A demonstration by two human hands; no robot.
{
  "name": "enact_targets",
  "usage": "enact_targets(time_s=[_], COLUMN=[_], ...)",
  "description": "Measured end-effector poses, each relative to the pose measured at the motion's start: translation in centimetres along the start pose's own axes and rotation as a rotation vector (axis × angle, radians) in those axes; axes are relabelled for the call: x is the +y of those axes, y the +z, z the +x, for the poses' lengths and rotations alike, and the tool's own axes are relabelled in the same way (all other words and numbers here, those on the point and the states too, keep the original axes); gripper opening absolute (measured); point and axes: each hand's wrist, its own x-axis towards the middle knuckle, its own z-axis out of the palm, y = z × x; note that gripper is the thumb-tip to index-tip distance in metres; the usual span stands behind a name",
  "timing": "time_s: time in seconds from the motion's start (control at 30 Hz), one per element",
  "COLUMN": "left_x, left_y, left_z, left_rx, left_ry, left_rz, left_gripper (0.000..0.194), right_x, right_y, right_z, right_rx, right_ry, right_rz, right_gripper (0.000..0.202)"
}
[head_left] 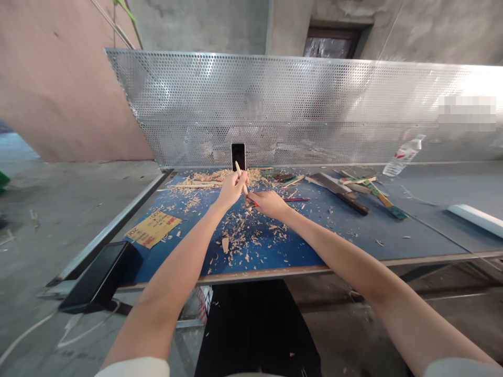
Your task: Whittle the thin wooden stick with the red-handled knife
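Near the middle of the blue table [291, 248], my left hand [233, 187] is closed around a slim pale wooden stick [238, 168], whose tip points up and away. My right hand [268, 203] is closed just to the right and nearer to me, at the stick's lower end. Its fingers hold a small tool with an orange part [255, 204]; the blade is too small to make out. Wood shavings [243, 230] lie scattered below and around both hands. Behind them a black-screened phone [238, 156] stands upright.
Yellow sandpaper [155, 228] and a black box-like object [100, 276] are at the left. A saw [340, 193], wood strips [377, 193] and a tilted plastic bottle [404, 156] are at the right. A perforated metal panel [294, 110] stands behind the table.
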Motion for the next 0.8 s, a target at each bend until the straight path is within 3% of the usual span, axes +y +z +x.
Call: enact_targets(time_s=[0.27, 0.43, 0.8], left_x=[-0.1, -0.3, -1.7], left_y=[-0.2, -0.6, -0.9], left_z=[0.0, 0.0, -0.1], left_rx=[-0.001, 0.015, 0.176], left_ry=[-0.016, -0.055, -0.116], left_rz=[-0.008, -0.016, 0.048], left_gripper=[0.044, 0.043, 0.049], right_x=[0.4, 1.3, 3.5], right_y=[0.7, 0.4, 0.4], right_z=[-0.2, -0.7, -1.0], right_rx=[0.072, 0.191, 0.212], right_ry=[0.072, 0.154, 0.393], right_rz=[0.209, 0.278, 0.235], right_gripper=[0.020, 0.018, 0.031])
